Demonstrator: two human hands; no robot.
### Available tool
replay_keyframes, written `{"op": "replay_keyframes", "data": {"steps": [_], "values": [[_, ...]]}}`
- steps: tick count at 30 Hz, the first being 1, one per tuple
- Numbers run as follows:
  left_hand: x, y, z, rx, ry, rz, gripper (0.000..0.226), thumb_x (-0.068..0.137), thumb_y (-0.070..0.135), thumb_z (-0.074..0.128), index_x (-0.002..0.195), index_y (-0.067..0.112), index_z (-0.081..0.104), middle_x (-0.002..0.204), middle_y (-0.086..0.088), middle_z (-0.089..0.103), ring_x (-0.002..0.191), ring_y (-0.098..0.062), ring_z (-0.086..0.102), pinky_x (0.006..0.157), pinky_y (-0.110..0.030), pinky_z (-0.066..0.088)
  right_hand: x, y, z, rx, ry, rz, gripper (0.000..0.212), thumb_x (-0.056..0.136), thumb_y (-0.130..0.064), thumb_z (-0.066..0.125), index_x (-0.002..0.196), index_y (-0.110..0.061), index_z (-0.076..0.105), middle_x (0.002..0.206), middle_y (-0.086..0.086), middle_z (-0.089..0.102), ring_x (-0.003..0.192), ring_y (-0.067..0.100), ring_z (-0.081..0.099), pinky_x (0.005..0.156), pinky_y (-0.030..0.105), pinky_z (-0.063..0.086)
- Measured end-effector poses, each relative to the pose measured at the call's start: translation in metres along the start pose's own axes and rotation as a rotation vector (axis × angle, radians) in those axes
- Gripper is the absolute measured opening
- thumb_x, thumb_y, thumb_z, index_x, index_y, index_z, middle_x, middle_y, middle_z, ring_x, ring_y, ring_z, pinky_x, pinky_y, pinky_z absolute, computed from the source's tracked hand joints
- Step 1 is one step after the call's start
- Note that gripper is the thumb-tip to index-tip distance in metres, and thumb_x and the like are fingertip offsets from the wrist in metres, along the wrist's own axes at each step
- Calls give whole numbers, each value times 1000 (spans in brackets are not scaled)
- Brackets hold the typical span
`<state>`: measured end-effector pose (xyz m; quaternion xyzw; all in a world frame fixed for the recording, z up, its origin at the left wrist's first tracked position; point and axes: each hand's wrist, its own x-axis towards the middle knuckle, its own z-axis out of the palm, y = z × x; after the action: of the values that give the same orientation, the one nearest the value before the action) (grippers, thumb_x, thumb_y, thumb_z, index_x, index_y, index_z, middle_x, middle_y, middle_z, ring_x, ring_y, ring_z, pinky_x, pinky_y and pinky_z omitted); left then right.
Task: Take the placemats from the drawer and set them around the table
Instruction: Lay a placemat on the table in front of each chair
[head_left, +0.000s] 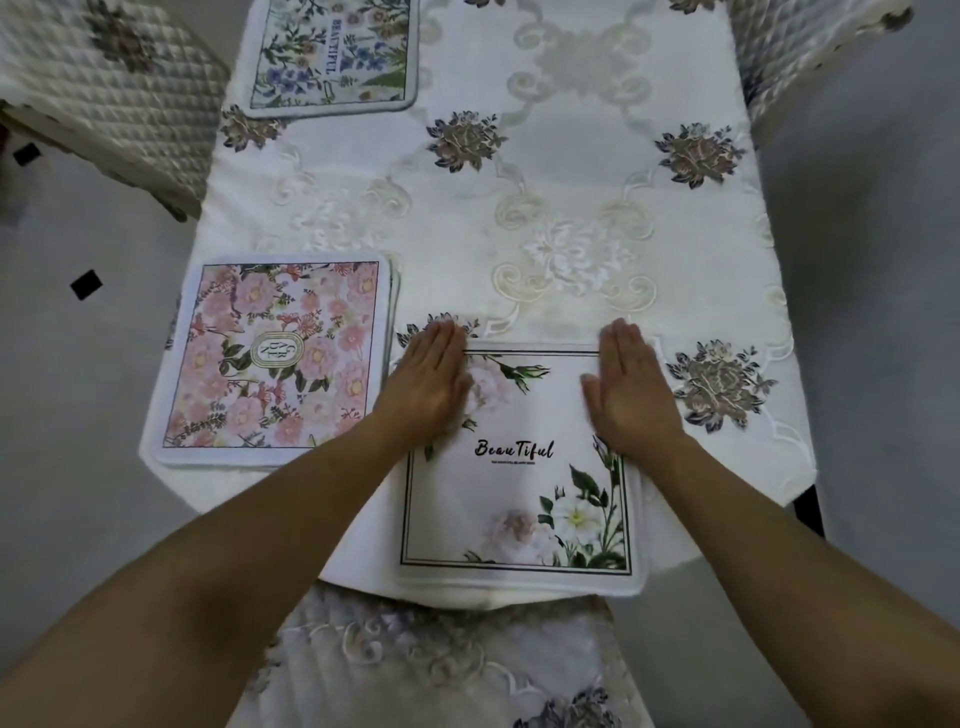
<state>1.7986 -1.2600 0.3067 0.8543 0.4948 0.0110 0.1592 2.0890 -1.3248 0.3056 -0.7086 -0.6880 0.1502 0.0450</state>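
Table under a white embroidered tablecloth, pink floral placemat at left edge, white "Beautiful" placemat at near edge, blue-flowered placemat far left

Soft matt cloth placemats on a glossy embroidered tablecloth (quilted chair cover alongside).

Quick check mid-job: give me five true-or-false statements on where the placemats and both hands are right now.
1. Both hands lie flat on the white placemat marked "Beautiful". True: left hand, right hand.
2. The pink floral placemat lies to the right of that one. False: it lies to its left.
3. Three placemats show on the table. True, counting the blue-flowered placemat at the far left.
4. The right hand lifts a placemat corner. False: it rests palm down, fingers straight.
5. The tablecloth is plain. False: it bears flowers.
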Motion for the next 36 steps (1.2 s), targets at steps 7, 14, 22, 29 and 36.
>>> {"op": "replay_keyframes", "data": {"steps": [7,14,22,29,36], "values": [[-75,19,12,-53,-23,-111,67,102,46,21,155,8,4,162,-12,-2,149,-23,-11,120,-34,-8,-66,-5,11,49,7,80,69,100,-41,27,152,2,14,161,23,13,150,33,8,122,47,10],[-167,35,29,-42,-96,20,61,102,33,38,147,-6,28,156,-26,24,146,-42,19,116,-52,28,-165,-31,29,-17,-66,76,70,100,-45,16,152,2,20,161,19,13,150,29,6,120,43,5],[-163,-51,-46,-247,50,-84,48,95,28,51,137,6,49,142,-15,50,130,-31,46,110,-35,35,-113,-143,7,67,69,231,57,85,-36,38,123,1,58,126,23,60,122,41,51,103,50,37],[-120,-233,-125,-234,210,-174,30,87,17,59,115,5,59,111,-18,61,99,-36,57,84,-41,49,-88,-342,33,649,17,559,6,94,-21,56,93,-16,59,83,-2,59,75,14,55,63,30,40],[-11,-282,-159,-3,-4,-82,35,86,11,51,120,2,52,117,-22,57,105,-42,52,86,-47,46,-42,-437,71,1154,43,1184,13,73,-28,54,67,-17,55,68,5,60,65,25,58,65,37,53]]}}
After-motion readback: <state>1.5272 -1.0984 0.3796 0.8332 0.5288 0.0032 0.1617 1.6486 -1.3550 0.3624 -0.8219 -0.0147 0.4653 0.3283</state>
